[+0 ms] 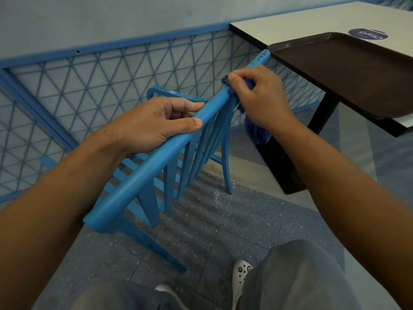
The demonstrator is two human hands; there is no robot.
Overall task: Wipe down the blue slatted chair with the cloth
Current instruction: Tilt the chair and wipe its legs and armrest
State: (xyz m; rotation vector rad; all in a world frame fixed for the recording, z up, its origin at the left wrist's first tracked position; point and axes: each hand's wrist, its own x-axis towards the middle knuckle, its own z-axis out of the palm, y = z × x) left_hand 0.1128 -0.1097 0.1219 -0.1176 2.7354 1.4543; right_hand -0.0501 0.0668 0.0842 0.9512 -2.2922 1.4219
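Tiled floor; hands on chair

Left hand curled, right hand clenched

a white counter with a dark edge stands at the far right on a black pedestal leg. a dark brown tray lies on it, its near left corner jutting past the counter's edge. a round dark sticker sits on the counter top just beyond the tray. along the far left runs a blue lattice panel under a pale wall. the floor is grey speckled tile. near the bottom edge show grey trousers and a white clog with small charms.
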